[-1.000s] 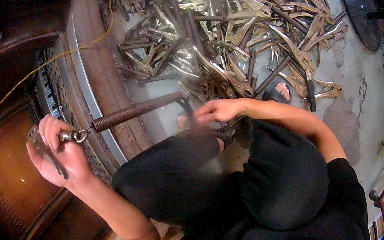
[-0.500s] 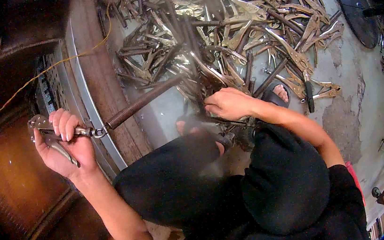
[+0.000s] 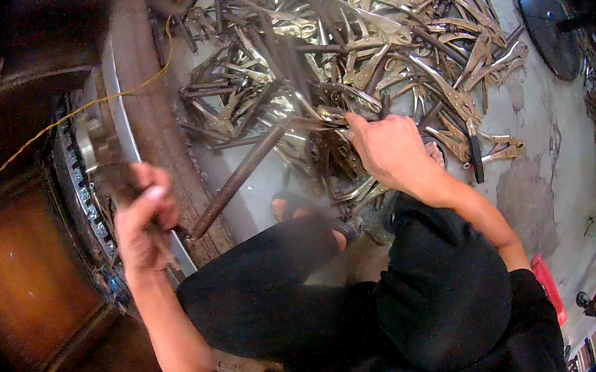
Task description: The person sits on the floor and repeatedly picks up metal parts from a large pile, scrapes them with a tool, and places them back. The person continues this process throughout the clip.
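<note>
My left hand (image 3: 144, 222) is closed around a pair of locking pliers (image 3: 99, 146), smeared by motion, with the jaws pointing up. Beside that hand a long rusty coil spring (image 3: 242, 178) slants up toward the pile; whether its lower end is joined to the pliers I cannot tell. My right hand (image 3: 397, 149) reaches in at the near edge of a heap of metal locking pliers (image 3: 387, 65). Its fingers are bent inward against the metal, with the tips partly hidden, so what they grip cannot be made out.
A brown metal ledge (image 3: 161, 113) with a yellow cord (image 3: 118, 95) runs along the left. At far right stand a round dark disc (image 3: 550, 28) and a red object (image 3: 549, 290). My sandalled feet (image 3: 289, 205) are close to the heap on the grey floor (image 3: 519, 194).
My left hand has moved right, and its pliers have swung upright. The spring's lower end has shifted right and down. My right hand has moved right and turned knuckles up.
</note>
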